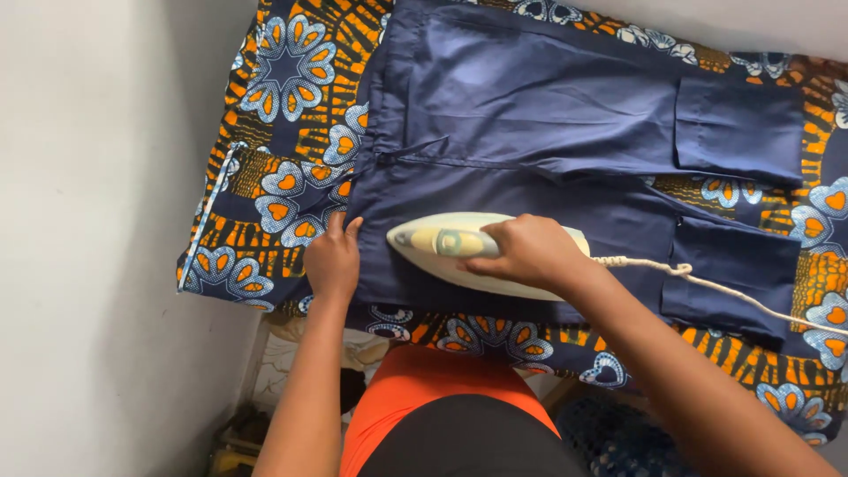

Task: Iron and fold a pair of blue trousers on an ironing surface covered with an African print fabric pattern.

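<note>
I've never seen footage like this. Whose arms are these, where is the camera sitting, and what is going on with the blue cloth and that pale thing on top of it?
There is no machine here: the two bare arms belong to one person, and the single picture comes from a camera worn on that person's head, looking down at their own hands. In front of them a surface is covered by a patterned cloth in orange, blue and white. Spread on it lies a pair of dark blue trousers. The right hand grips the handle of a pale electric iron, which sits flat on the trousers; its white cord trails off to the right. The left hand rests flat at the edge of the trousers, fingers on the fabric, holding nothing.
</note>
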